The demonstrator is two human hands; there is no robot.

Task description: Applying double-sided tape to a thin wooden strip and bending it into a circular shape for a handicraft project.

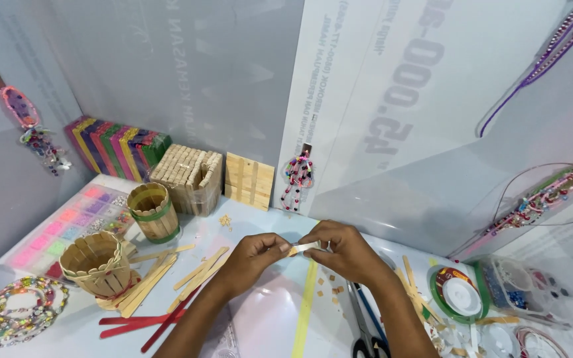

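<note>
Both hands meet above the middle of the white desk [266, 325], pinching one short pale wooden stick piece [303, 248] between them. The left hand [250, 255] has a narrow grip on the piece's left end with thumb and forefinger, and the right hand [343, 248] closes its fingertips on the right end, so the piece lies roughly level just above the desk. Directly below the hands a long yellow stick [305, 308] lies on the desk, running near to far, with small wood offcuts [334, 292] scattered just to its right. Near the right forearm lie scissors [366, 331] with dark handles. To the left of the hands a loose pile of plain craft sticks [167, 268] is spread out, with a few red sticks [140, 323] nearer. Further left stand two small barrels built from sticks, the near one [97, 262] bound in red and the far one [152, 211] banded in green. At the far edge, against the wall, coloured stick bundles [117, 146] lean beside a block of plain sticks [190, 174]. A spool of green tape [459, 295] sits at the right.
</note>
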